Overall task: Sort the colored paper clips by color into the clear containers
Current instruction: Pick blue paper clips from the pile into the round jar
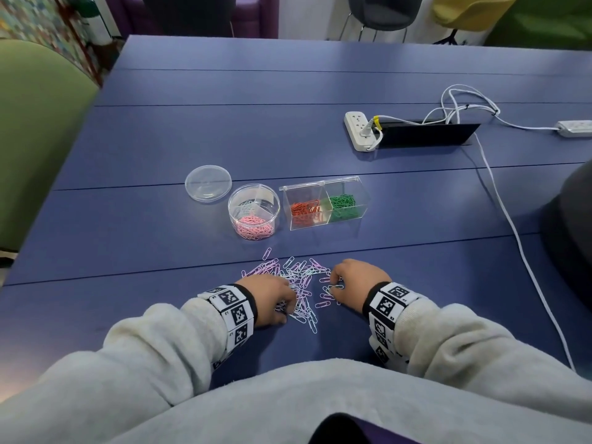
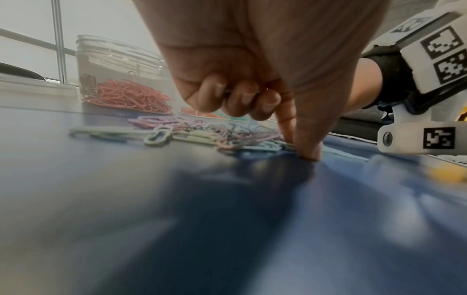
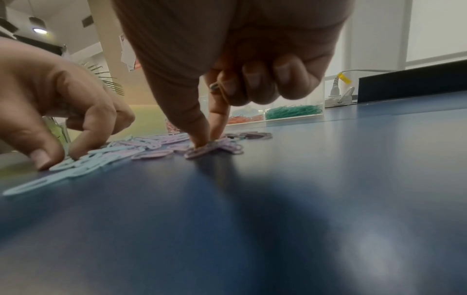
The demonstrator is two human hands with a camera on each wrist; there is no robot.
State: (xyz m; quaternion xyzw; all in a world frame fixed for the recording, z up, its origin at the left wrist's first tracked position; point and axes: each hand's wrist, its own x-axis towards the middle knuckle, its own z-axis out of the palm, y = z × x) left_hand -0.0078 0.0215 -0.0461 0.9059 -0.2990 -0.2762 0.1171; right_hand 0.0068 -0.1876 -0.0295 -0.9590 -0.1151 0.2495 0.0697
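Head view shows your two hands low on the blue table, working in the loose pile of pale clips near your body. Your left hand is at the left side of the pile; in the left wrist view its thumb and forefinger come together at the table on a pale blue clip, and the other fingers are curled into the palm. Your right hand is at the right side; in the right wrist view its thumb and forefinger pinch a lilac clip against the table, and a dark green clip is kept under the curled fingers. Behind the pile stands the round tub with pink clips, its lid lying beside it on the left. Just right of the tub is the box with two compartments: orange clips left, green clips right. A power strip lies far behind.
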